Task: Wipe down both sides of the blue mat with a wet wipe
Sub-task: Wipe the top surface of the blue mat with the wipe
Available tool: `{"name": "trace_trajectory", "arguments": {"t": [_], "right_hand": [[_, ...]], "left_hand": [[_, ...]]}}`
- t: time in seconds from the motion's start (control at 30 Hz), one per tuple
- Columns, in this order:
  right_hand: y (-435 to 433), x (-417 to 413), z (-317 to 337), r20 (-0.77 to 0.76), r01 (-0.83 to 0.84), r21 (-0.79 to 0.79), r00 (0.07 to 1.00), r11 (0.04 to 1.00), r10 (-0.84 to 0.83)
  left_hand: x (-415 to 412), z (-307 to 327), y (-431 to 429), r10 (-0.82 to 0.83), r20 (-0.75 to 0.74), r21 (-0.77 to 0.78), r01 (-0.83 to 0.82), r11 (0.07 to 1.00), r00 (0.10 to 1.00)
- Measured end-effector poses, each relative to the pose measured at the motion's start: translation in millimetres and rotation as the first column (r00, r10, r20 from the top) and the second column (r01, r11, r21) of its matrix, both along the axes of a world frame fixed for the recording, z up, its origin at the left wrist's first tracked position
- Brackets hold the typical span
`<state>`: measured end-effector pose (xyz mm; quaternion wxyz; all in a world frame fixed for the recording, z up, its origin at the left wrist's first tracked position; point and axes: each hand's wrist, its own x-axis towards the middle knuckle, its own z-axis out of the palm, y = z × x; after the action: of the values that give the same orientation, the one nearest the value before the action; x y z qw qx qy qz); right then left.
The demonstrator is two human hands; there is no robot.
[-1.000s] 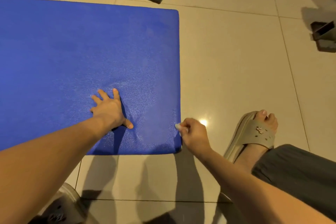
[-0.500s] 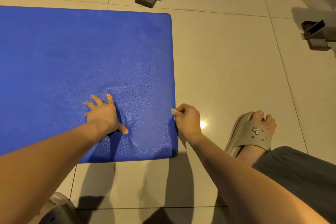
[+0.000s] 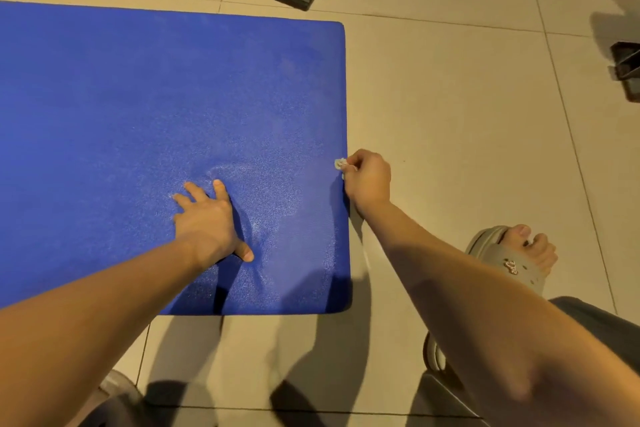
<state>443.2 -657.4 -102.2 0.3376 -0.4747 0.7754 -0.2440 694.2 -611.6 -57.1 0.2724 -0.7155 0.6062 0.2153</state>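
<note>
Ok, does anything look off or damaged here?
Nothing stands out. The blue mat lies flat on the tiles, creased only around the pressing left hand; the right hand pinches a small wadded wipe at its edge.

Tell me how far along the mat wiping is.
Looks done: the blue mat shows a pale, damp-looking sheen on top around the left hand, which presses flat on it. In hand: the right hand pinches a small wadded wet wipe at the mat's right edge. Left: the underside; the mat lies flat on the tiled floor, not yet flipped.
</note>
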Motion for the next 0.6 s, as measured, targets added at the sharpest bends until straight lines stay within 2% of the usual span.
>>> {"name": "trace_trajectory", "arguments": {"t": [0.1,0.17,0.23,0.4,0.53,0.6], "right_hand": [[58.6,-5.6,8.1,-0.048,-0.125,0.009,0.991,0.992,0.126],[101.7,-13.9,10.7,-0.017,-0.216,0.058,0.976,0.975,0.217],[109.5,-19.4,6.7,0.018,-0.239,0.071,0.971,0.968,0.238],[8.7,-5.0,-1.7,-0.005,-0.108,-0.079,0.994,0.991,0.107],[-67.1,-9.1,-12.8,0.053,0.064,-0.060,0.997,0.996,-0.061],[-65.7,-8.5,-11.9,0.040,0.060,-0.061,0.998,0.996,-0.058]], "left_hand": [[-1.2,1.7,0.7,-0.008,0.004,-0.003,0.008,1.000,1.000],[-1.8,2.5,1.6,-0.016,0.011,-0.009,0.016,1.000,1.000],[-2.8,3.5,2.1,-0.021,0.013,-0.011,0.021,1.000,1.000],[-3.0,2.8,0.6,-0.018,0.030,0.003,0.018,1.000,0.999],[-0.8,-1.3,-0.1,-0.012,0.020,0.010,0.012,1.000,1.000],[-0.1,-1.1,-1.1,-0.010,0.016,0.015,0.009,1.000,1.000]]}}
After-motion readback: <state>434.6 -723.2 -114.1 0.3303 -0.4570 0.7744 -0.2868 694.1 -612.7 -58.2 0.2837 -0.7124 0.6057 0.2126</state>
